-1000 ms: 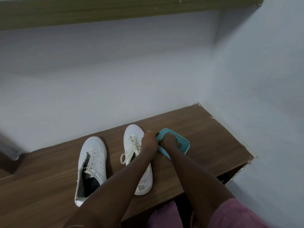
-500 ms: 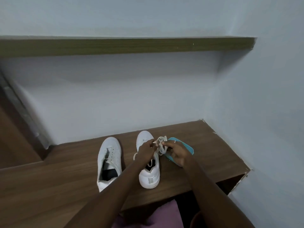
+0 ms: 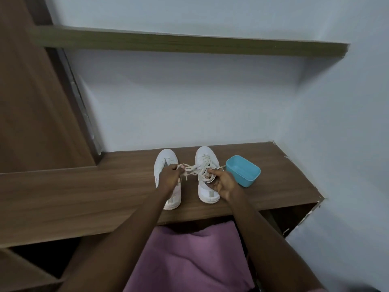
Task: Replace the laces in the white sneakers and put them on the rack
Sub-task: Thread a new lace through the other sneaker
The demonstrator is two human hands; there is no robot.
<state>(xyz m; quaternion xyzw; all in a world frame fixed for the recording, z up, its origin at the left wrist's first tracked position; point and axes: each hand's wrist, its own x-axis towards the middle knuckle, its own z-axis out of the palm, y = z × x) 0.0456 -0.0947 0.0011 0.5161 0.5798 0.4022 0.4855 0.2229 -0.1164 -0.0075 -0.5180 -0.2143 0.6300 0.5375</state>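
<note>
I see my left hand point(image 3: 171, 174) pinching one end of the loose lace point(image 3: 194, 170) directly over the left sneaker point(image 3: 166, 158), my right hand point(image 3: 223, 182) gripping the coiled remainder above the right sneaker point(image 3: 205, 154), both shoes toes-far on the bench point(image 3: 84, 192).

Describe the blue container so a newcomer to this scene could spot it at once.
Find the brown wooden ledge that runs along the pale wall into the right-hand corner. Two white sneakers stand side by side on it, and the blue container sits just right of them, beside the right hand holding the lace. It is the only blue thing on the ledge: an open-topped, rounded rectangular tub.
</note>
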